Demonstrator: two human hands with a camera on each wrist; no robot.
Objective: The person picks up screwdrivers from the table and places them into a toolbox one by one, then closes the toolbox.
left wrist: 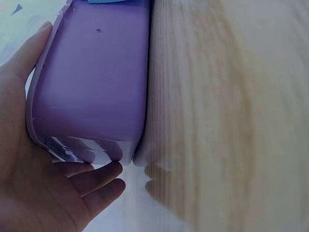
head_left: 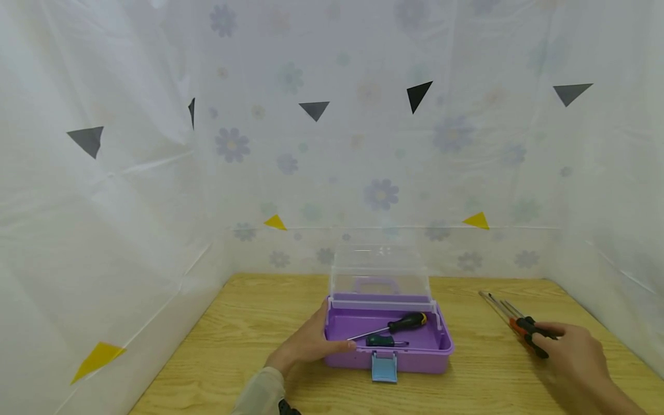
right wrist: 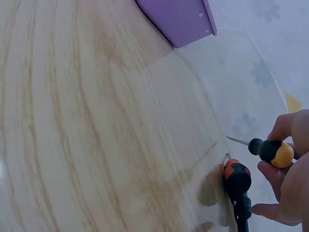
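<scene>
A purple toolbox (head_left: pixel 415 360) stands at the middle of the wooden table (head_left: pixel 249 323) with its clear lid (head_left: pixel 381 276) raised. Two screwdrivers lie inside: a black-and-yellow-handled one (head_left: pixel 408 321) and a green-handled one (head_left: pixel 383 341). My left hand (head_left: pixel 311 343) rests against the box's left end, thumb on the rim; in the left wrist view the palm (left wrist: pixel 43 193) lies flat against the purple wall (left wrist: pixel 96 87), fingers straight. My right hand (head_left: pixel 570 346) pinches a black-and-yellow screwdriver handle (right wrist: pixel 271 151). An orange-and-black screwdriver (right wrist: pixel 236 180) lies on the table beside it.
A blue latch (head_left: pixel 384 368) hangs off the box's front. Several screwdriver shafts (head_left: pixel 498 305) point toward the back right of the table. White flowered plastic sheeting (head_left: pixel 155 202) closes in the table on the left, back and right.
</scene>
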